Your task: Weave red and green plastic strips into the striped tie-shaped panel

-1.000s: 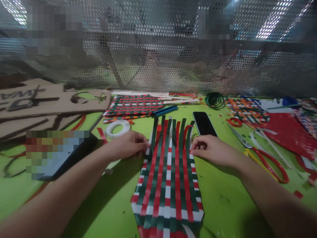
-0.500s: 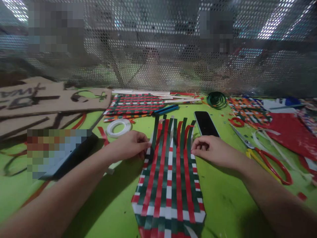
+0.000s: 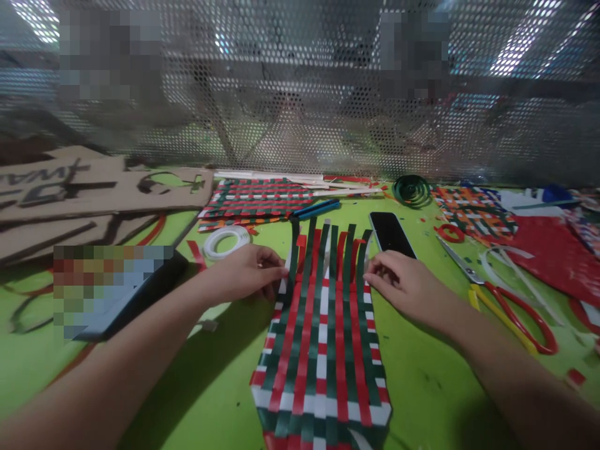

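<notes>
A woven mat of red, green and white strips (image 3: 323,350) lies in front of me, its loose strip ends standing up at the far end. My left hand (image 3: 253,272) is closed at the upper left edge, thumb and forefinger pinching the outermost white strip beside a green one. On the opposite edge, my right hand (image 3: 396,281) is curled, its thumb and fingertips closed at the outer strip there. What lies between the right fingertips is partly hidden. Just beyond the right hand is a black-screened phone (image 3: 392,234).
Red-and-yellow scissors (image 3: 510,312) lie at right, near a green strip coil (image 3: 411,190). A white tape roll (image 3: 227,241), blue-handled scissors (image 3: 319,209) and another woven piece (image 3: 253,199) sit behind. Cut cardboard (image 3: 164,194) is at left. A perforated metal screen (image 3: 290,94) stands across the back.
Both hands stay at the mat's two edges. The right fingers have shifted slightly, and the loose strip ends have moved a little. The whole view has drifted slightly.
</notes>
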`<state>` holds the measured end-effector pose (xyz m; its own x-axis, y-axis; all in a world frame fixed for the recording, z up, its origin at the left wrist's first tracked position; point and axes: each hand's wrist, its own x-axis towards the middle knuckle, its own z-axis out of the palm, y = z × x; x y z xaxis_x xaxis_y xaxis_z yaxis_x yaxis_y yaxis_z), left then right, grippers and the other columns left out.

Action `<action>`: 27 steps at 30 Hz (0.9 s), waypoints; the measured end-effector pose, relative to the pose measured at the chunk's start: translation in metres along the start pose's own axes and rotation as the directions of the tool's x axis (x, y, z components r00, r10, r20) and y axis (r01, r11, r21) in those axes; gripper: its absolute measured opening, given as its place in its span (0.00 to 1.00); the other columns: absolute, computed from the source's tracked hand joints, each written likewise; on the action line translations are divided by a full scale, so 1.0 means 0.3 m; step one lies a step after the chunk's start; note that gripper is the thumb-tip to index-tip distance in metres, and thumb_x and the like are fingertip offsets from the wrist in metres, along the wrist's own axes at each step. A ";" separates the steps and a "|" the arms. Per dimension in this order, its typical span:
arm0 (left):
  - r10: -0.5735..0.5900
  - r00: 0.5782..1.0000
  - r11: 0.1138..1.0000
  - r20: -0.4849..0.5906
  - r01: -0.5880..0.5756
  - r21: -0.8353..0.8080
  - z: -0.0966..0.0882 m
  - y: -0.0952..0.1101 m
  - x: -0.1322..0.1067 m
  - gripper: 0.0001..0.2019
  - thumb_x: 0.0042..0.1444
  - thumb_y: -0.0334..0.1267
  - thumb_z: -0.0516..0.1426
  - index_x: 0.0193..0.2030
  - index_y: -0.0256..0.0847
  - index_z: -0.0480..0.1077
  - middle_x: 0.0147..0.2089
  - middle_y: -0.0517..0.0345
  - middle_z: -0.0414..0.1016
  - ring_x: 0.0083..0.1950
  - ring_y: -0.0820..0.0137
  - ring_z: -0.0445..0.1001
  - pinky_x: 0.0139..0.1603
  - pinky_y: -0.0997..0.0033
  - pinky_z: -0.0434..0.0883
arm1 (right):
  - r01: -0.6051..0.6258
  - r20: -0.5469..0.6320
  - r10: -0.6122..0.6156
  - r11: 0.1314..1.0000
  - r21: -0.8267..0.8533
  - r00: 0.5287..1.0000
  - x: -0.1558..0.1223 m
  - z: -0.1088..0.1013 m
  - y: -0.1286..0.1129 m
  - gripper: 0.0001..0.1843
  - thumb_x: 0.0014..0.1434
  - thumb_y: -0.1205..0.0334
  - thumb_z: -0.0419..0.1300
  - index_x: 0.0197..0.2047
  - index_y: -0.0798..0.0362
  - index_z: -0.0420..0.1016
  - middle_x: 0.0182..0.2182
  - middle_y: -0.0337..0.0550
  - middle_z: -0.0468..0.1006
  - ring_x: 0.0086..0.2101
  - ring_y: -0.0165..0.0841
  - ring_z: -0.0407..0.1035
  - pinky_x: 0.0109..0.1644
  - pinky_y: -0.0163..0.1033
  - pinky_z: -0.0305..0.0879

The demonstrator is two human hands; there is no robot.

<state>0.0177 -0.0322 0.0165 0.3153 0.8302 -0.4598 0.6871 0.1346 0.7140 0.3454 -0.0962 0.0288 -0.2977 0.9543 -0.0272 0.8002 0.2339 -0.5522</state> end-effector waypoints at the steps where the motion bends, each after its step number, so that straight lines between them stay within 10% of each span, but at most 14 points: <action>1: 0.047 0.997 0.998 -0.059 -0.044 0.044 0.004 0.010 -0.009 0.20 0.55 0.56 0.62 0.44 0.42 0.74 0.35 0.53 0.82 0.33 0.61 0.81 0.30 0.66 0.76 | 0.047 -0.021 -0.047 0.999 -0.027 0.999 -0.005 0.004 -0.009 0.10 0.70 0.55 0.56 0.42 0.51 0.74 0.39 0.44 0.76 0.33 0.33 0.70 0.36 0.39 0.67; 5: 0.372 0.890 0.893 -0.263 -0.266 0.363 0.029 0.063 -0.056 0.13 0.60 0.50 0.58 0.41 0.43 0.72 0.41 0.53 0.80 0.41 0.62 0.79 0.39 0.64 0.74 | 0.251 -0.025 -0.253 0.965 -0.073 0.967 -0.028 0.034 -0.046 0.14 0.70 0.51 0.58 0.51 0.51 0.75 0.48 0.49 0.75 0.47 0.39 0.71 0.51 0.45 0.70; 8: 0.535 0.825 0.752 -0.183 -0.366 0.548 0.047 0.079 -0.084 0.15 0.64 0.52 0.56 0.44 0.43 0.74 0.48 0.51 0.76 0.45 0.60 0.76 0.45 0.60 0.73 | 0.313 0.006 -0.315 0.942 -0.118 0.949 -0.032 0.065 -0.054 0.25 0.66 0.46 0.62 0.60 0.52 0.73 0.54 0.52 0.73 0.55 0.44 0.67 0.60 0.50 0.67; 17: 0.416 0.908 0.691 0.056 -0.356 0.629 0.045 0.046 -0.108 0.37 0.50 0.67 0.63 0.63 0.53 0.70 0.62 0.50 0.69 0.59 0.52 0.72 0.55 0.58 0.72 | 0.241 0.065 -0.234 0.963 -0.122 0.970 -0.016 0.093 -0.049 0.24 0.68 0.48 0.61 0.62 0.49 0.73 0.52 0.50 0.73 0.53 0.43 0.67 0.58 0.52 0.68; 27: 0.363 0.925 0.689 0.113 -0.348 0.635 0.043 0.084 -0.125 0.30 0.51 0.62 0.66 0.58 0.52 0.72 0.57 0.54 0.73 0.55 0.55 0.74 0.51 0.60 0.72 | 0.175 0.102 -0.168 0.983 -0.059 0.980 -0.016 0.096 -0.062 0.20 0.69 0.50 0.59 0.60 0.47 0.73 0.52 0.49 0.72 0.53 0.42 0.67 0.58 0.51 0.68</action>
<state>0.0317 -0.0670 0.0449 0.6147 0.7557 -0.2259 0.7800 -0.5398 0.3167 0.3170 -0.1105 0.0154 -0.4798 0.8772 -0.0186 0.7651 0.4079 -0.4983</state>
